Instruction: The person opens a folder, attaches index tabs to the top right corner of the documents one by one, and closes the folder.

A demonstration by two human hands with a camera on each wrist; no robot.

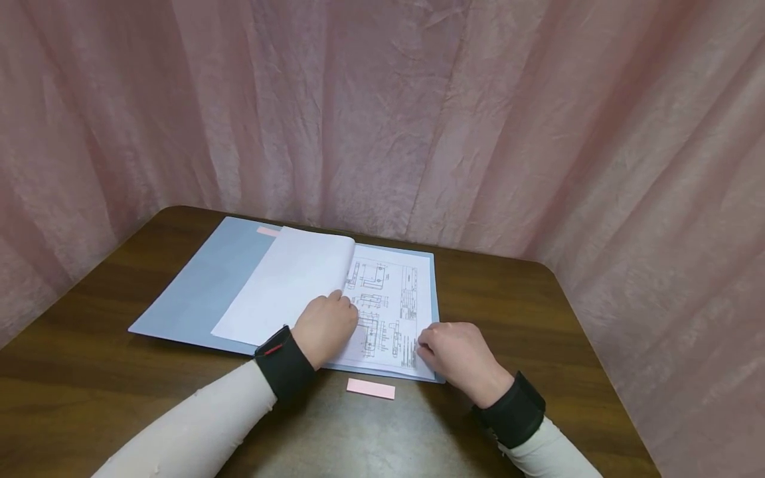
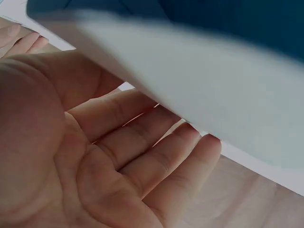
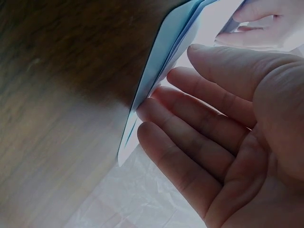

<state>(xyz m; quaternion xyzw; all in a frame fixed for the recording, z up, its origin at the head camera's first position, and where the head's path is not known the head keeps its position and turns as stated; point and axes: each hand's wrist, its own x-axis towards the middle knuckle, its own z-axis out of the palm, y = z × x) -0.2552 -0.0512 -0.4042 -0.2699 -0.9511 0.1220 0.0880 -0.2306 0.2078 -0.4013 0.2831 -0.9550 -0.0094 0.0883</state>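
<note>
A light blue folder (image 1: pixel 197 292) lies spread on the table, with printed sheets on its right side. The top printed sheet (image 1: pixel 388 265) bears technical line drawings. A blank white page (image 1: pixel 281 285) is folded over to the left and bulges along its bend. My left hand (image 1: pixel 327 324) rests on this page near the bend; in the left wrist view its fingers (image 2: pixel 161 152) touch the paper, loosely extended. At the lower right edge of the sheets, my right hand (image 1: pixel 460 352) touches the paper with relaxed fingers (image 3: pixel 185 137), the thumb apart from them.
A pink paper strip (image 1: pixel 370 388) lies on the brown wooden table (image 1: pixel 508 292) in front of the folder. Another pink strip (image 1: pixel 267 231) shows at the folder's top left, partly under the white page. Pink curtains (image 1: pixel 382 119) hang behind and beside the table.
</note>
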